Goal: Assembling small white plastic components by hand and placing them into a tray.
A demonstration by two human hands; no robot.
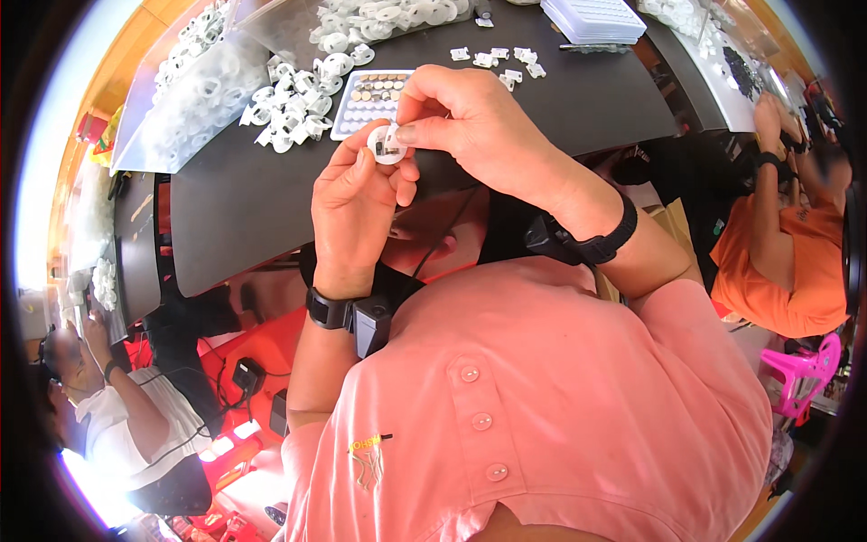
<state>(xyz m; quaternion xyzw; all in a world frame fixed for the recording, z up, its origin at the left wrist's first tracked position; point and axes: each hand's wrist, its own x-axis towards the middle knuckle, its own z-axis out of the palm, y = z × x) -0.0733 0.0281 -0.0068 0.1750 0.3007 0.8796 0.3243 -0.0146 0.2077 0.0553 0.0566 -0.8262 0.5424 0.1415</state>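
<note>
Between my hands, above the dark table's near edge, is a small round white plastic part (388, 144) with dark and metallic bits at its middle. My left hand (354, 194) is closed on it, gripping its rim from below and the left. The thumb and forefinger of my right hand (465, 122) pinch together at the part's upper right edge; whether something tiny sits between those fingertips is hidden. Just behind my hands lies a white tray (354, 116) with rows of small round pieces, some gold and silver coloured. My right hand covers the tray's right side.
Left of the tray is a heap of white plastic parts (293, 104). Clear bins (194, 117) hold more parts. Several small white pieces (488, 60) lie farther back, near stacked white trays (596, 20). A person in orange (777, 253) sits right, another in white (135, 425) left.
</note>
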